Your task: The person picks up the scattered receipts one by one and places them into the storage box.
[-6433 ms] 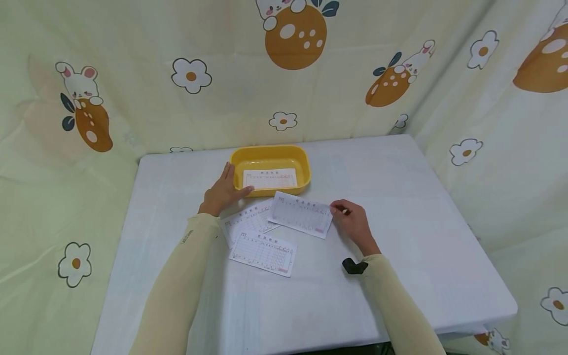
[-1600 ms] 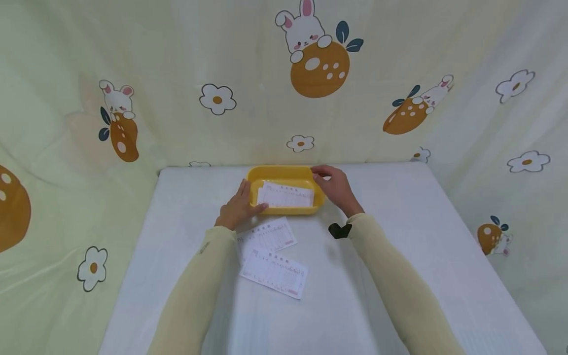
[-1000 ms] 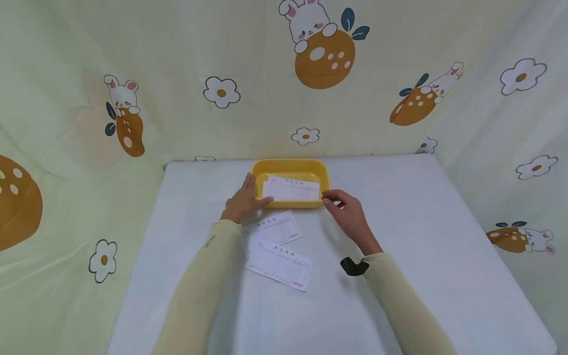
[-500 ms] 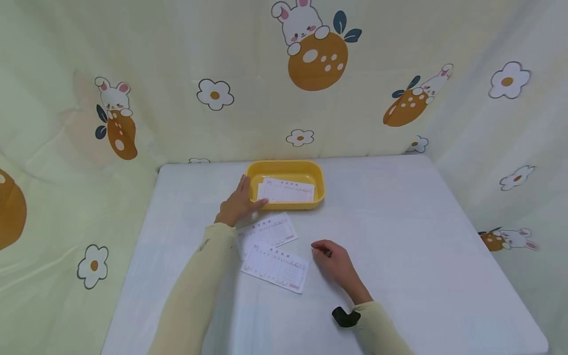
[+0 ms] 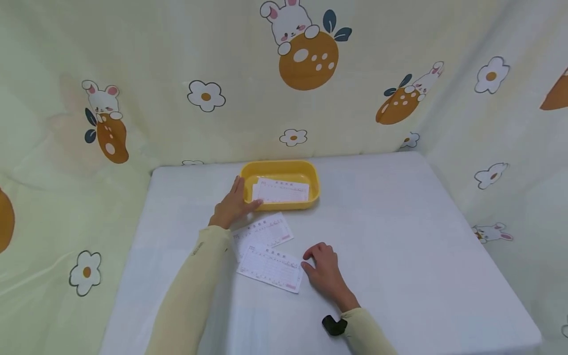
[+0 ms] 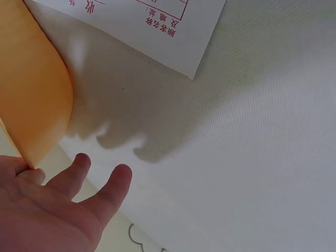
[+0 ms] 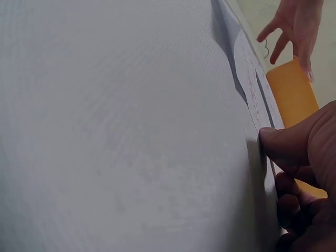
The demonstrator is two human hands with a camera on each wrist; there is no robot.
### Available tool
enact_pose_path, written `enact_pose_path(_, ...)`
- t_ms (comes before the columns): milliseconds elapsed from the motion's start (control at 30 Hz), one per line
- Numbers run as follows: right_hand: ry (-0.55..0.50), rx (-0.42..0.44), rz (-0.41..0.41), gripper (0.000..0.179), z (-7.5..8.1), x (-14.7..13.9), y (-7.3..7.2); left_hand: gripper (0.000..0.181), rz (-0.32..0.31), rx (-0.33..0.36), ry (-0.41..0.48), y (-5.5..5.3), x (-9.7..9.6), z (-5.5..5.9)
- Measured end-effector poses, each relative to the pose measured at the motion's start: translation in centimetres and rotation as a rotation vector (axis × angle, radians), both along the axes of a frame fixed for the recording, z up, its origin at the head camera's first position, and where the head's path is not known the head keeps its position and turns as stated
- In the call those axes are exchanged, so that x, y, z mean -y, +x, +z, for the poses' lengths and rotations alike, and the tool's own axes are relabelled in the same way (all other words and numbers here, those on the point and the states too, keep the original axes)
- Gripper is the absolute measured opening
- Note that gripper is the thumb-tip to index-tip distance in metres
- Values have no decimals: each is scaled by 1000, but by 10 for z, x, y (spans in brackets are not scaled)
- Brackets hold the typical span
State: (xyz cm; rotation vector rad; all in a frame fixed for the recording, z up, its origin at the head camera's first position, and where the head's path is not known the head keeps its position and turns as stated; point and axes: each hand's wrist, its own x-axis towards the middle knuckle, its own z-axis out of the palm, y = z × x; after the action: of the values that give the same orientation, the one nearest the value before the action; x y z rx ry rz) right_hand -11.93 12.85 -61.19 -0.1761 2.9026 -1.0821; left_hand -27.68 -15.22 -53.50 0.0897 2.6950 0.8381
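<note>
1. White front slip lies on the table, its right edge at the right hand's thumb; whether that hand pinches it, I cannot tell. A second ago it was at the tray, so work seems turned to this slip.
2. Rear slip lies partly beneath.
3. Left hand, fingers straight, rests against the yellow tray's near-left corner; two overlapping slips lie inside.

Ahead of me hangs a pale curtain, printed with a white rabbit leaning over a brown-orange fruit with dark blue leaves; white flowers with brown centres dot it; similar fabric rises on my left and right; a white-covered table stands below.
</note>
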Motion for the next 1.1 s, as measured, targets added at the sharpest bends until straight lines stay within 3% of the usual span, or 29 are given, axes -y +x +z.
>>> enact_pose_path(200, -2, -18, 24, 16, -1, 6, 2, 110, 2, 26, -12, 1, 7, -2)
enact_pose_path(500, -197, 58, -61, 10, -2, -2, 9, 111, 31, 54, 2, 1, 5, -1)
enact_pose_path(867, -235, 6, -62, 15, -7, -12, 11, 110, 33, 55, -4, 4, -3, 0)
enact_pose_path(1100, -301, -18, -53, 17, -6, -13, 9, 111, 25, 66, -22, -3, 0, 1)
